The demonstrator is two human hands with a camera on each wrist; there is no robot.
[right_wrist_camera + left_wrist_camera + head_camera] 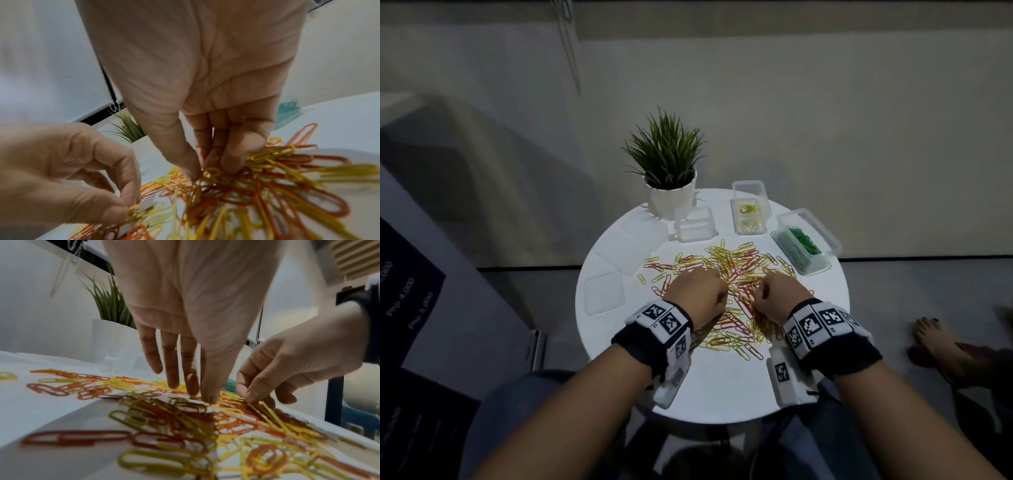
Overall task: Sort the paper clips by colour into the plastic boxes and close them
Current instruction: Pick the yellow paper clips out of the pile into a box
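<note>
Left hand [68,175] pinches yellow paper clips [134,211]; right hand [205,97] pinches yellow clips in the mixed pile [726,274].

The paper clips [726,291] lie spread on the middle of the tabletop [722,387]. Behind them stand three boxes [749,212] in a row. The potted plant [669,178] stands behind the leftmost box. Lids [606,294] lie left of the clips.
</note>
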